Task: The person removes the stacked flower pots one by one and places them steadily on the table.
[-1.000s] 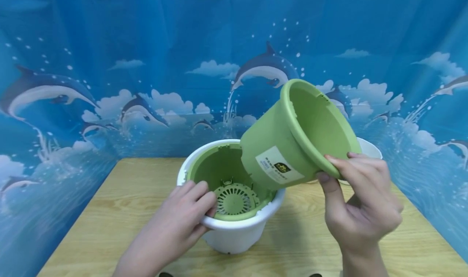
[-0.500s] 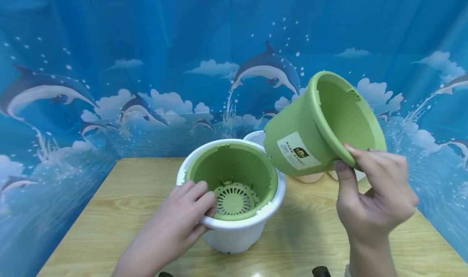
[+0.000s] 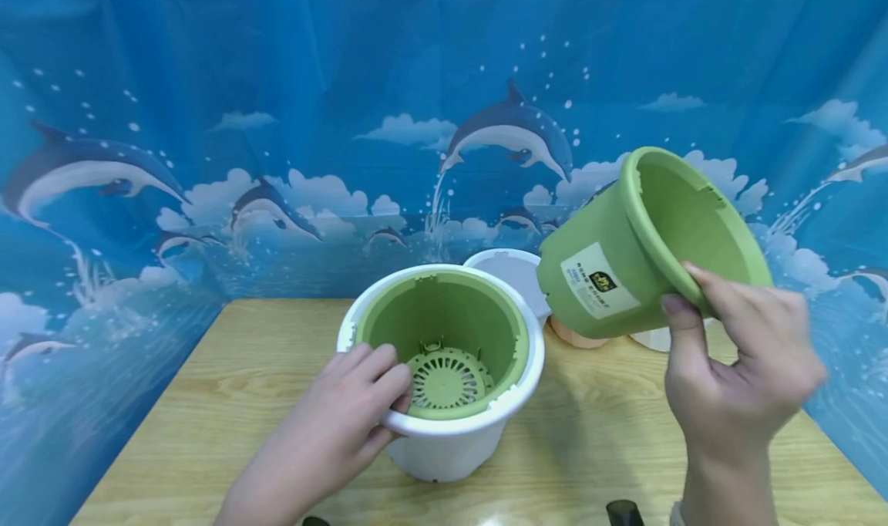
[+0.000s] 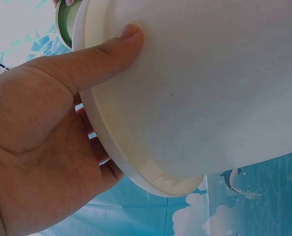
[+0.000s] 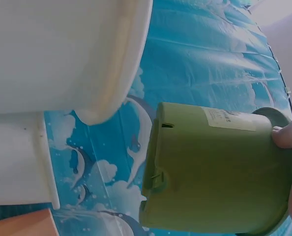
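In the head view my left hand (image 3: 340, 414) grips the near left rim of a white flowerpot (image 3: 444, 456) on the table. The left wrist view shows the thumb (image 4: 111, 54) lying along its outer wall below the rim. Nested inside is a green flowerpot (image 3: 430, 302) with a slotted bottom. My right hand (image 3: 749, 356) pinches the rim of another green flowerpot (image 3: 603, 225) bearing a white label (image 3: 599, 279). This pot is held up in the air to the right, tipped sideways, its mouth facing up and right, apart from the nested pots.
Behind the nested pots stands another white pot (image 3: 513, 268). An orange pot (image 3: 579, 337) and a white item (image 3: 654, 339) are partly hidden under the raised green pot. A dark cylindrical object (image 3: 624, 513) shows at the front edge. A dolphin-print curtain (image 3: 388, 63) surrounds the wooden table (image 3: 243, 402).
My right hand has carried the labelled green pot rightward, away from over the nested pots, uncovering the white and orange pots behind. The left hand stays at the white rim.
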### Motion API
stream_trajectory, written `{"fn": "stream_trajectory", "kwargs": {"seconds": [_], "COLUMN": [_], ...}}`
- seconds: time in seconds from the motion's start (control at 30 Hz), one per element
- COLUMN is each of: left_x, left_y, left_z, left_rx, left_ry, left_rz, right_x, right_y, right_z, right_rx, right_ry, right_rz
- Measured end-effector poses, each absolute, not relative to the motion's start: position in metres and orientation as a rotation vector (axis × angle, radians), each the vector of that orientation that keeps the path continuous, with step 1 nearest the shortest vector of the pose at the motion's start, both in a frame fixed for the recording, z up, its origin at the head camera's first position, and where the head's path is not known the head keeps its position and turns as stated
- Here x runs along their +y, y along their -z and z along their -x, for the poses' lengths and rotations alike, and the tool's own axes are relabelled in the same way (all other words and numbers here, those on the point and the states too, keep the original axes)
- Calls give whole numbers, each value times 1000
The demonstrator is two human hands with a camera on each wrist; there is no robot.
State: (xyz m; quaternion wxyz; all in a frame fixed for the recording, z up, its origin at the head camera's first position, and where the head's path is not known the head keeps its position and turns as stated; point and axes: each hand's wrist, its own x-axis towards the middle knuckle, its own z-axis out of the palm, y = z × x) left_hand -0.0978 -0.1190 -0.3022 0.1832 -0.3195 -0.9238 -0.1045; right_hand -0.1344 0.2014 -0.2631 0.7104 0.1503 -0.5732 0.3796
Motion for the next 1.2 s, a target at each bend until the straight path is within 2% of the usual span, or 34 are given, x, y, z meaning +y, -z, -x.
{"fn": "stream_trajectory", "kwargs": {"seconds": [0.23,0.53,1.2], "left_x": [-119,-120,-119], "left_y": [303,303,302], "left_z": [96,97,97], "left_rx": [-2624,-2606,-2605], "left_ry": [290,294,288], "left_rz": [894,904,898], "right_x": [206,221,234], "right_y": [262,264,282], "right_z": [131,123,146], "right_rx": [-1381,-1827,-2284], "right_ry": [-796,-588,-434], "right_rz": [-271,-239,-19]}}
